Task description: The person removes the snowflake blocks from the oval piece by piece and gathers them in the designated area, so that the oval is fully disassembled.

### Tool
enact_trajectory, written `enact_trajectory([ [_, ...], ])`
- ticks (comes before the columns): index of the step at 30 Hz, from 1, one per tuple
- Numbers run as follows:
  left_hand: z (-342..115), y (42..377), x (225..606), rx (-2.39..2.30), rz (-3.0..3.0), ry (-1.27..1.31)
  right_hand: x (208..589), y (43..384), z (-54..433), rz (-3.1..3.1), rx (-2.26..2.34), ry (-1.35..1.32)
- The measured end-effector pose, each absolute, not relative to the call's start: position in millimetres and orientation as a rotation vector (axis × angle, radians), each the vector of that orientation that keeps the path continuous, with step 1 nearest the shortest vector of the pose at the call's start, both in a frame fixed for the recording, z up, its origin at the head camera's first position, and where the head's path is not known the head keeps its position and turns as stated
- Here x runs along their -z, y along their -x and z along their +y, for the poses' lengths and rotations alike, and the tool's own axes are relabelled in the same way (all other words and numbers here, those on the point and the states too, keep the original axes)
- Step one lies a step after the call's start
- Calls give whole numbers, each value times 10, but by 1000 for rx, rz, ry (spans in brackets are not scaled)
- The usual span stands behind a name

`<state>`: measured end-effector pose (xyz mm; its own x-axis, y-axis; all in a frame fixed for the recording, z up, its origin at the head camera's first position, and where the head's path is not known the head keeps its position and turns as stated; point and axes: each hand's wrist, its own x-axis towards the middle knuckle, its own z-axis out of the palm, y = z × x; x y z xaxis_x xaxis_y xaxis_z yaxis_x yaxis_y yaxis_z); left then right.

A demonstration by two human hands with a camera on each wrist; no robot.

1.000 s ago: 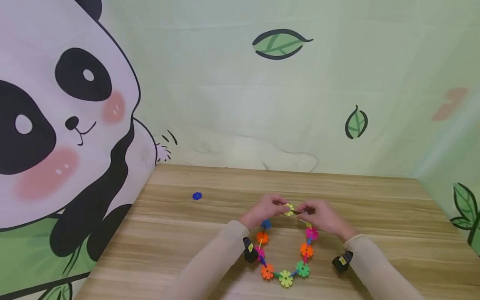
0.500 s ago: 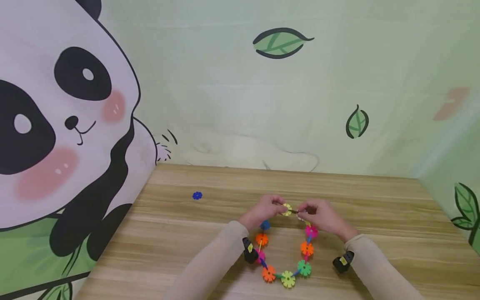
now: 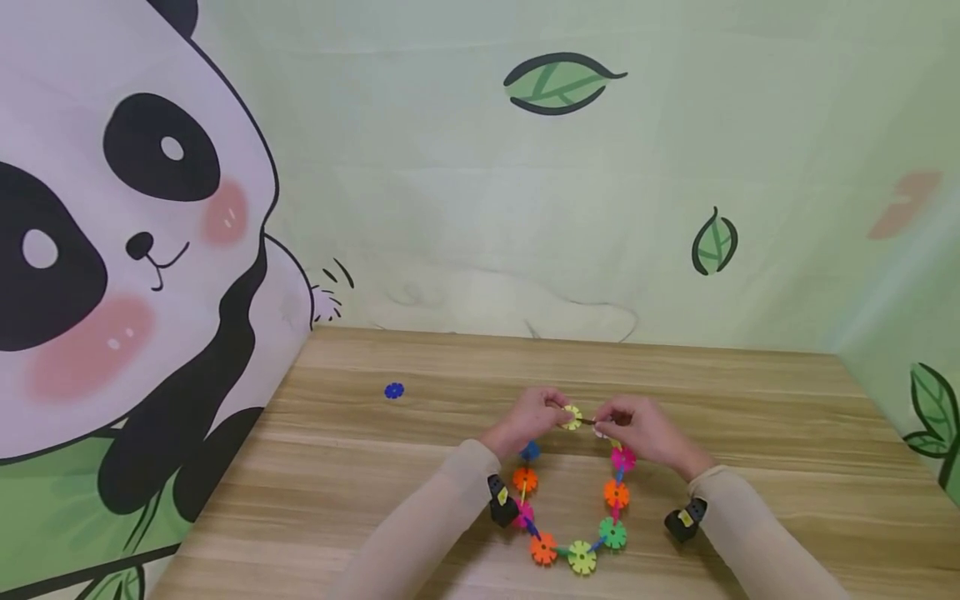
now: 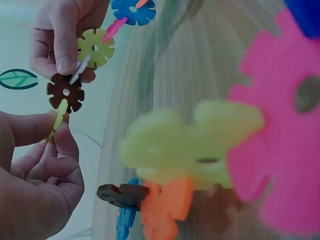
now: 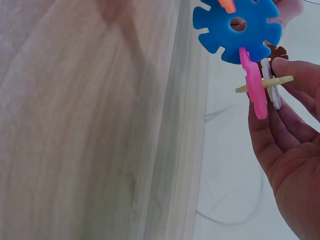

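Observation:
My left hand (image 3: 528, 419) pinches a yellow snowflake disc (image 4: 59, 119) between thumb and fingers. A brown snowflake disc (image 4: 66, 94) meets its slot edge to edge. My right hand (image 3: 651, 429) pinches a white snowflake disc (image 5: 272, 91), which sits against the brown one, with the thumb tip right at both. Beyond the white disc the chain carries on through another yellow disc (image 4: 96, 47), a pink one (image 5: 254, 82) and a blue one (image 5: 235, 25). Both ends meet between the hands, so the chain hangs as a loop, with a green disc (image 3: 612, 533) and an orange disc (image 3: 543, 548) low down.
A single dark blue disc (image 3: 394, 391) lies on the wooden table (image 3: 337, 467), left of the hands. Behind the table stands a pale green backdrop (image 3: 450, 208) with a printed panda (image 3: 165, 250) at left. A black camera (image 3: 501, 500) sits on the left wrist.
Both hands stay nearly in place, still pinching the discs. The lower part of the hanging loop has swung slightly right. The left-hand yellow disc has shifted a little left.

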<state>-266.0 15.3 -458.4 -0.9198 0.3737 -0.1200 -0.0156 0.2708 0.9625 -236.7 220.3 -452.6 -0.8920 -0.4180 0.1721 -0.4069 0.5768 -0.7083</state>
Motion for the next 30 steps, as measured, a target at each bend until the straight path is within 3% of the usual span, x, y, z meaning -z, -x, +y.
enact_trajectory([
  [15, 91, 2684, 4560, -1690, 2342, -260, 4572, 2407, 2209, 2833, 1213, 821],
  [30, -439, 2890, 4607, -1846, 2302, -221, 4556, 2377, 2253, 2827, 1205, 777],
])
